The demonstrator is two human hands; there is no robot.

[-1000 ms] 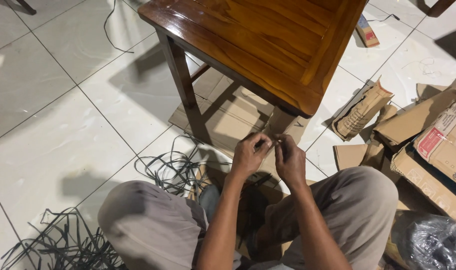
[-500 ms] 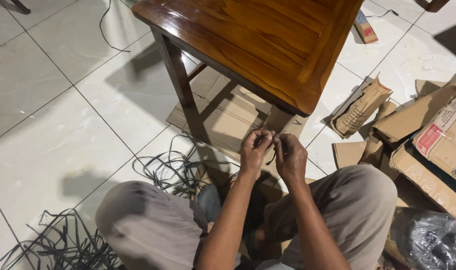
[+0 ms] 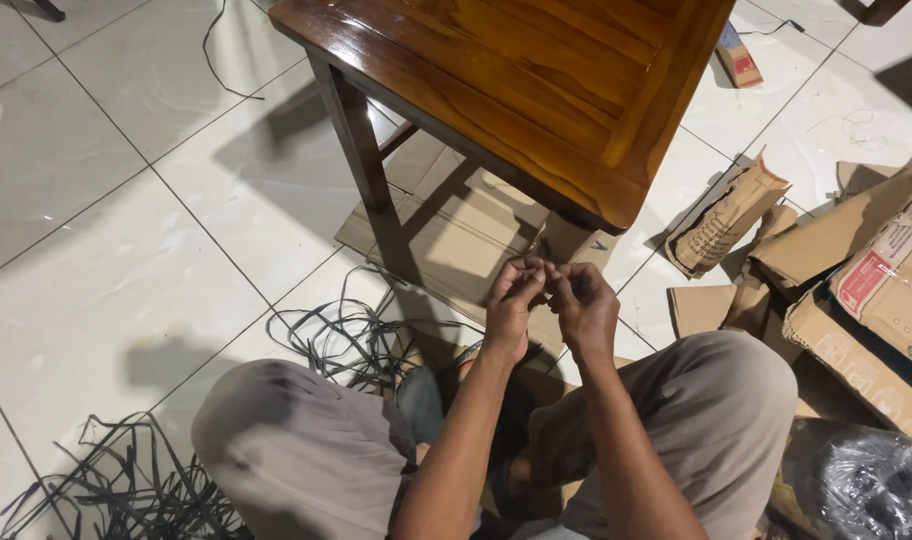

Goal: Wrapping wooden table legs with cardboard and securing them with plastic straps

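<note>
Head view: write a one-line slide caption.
Seated on the tiled floor, a person brings left hand and right hand together below a wooden chair, dark straps alongside.

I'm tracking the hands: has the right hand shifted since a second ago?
No real shift: the right hand stays just below the wooden table corner, fingertips meeting the left hand; only the camera drifted.

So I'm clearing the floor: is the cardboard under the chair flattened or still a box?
Flattened: the cardboard lies spread flat on the tiles under the chair.
</note>
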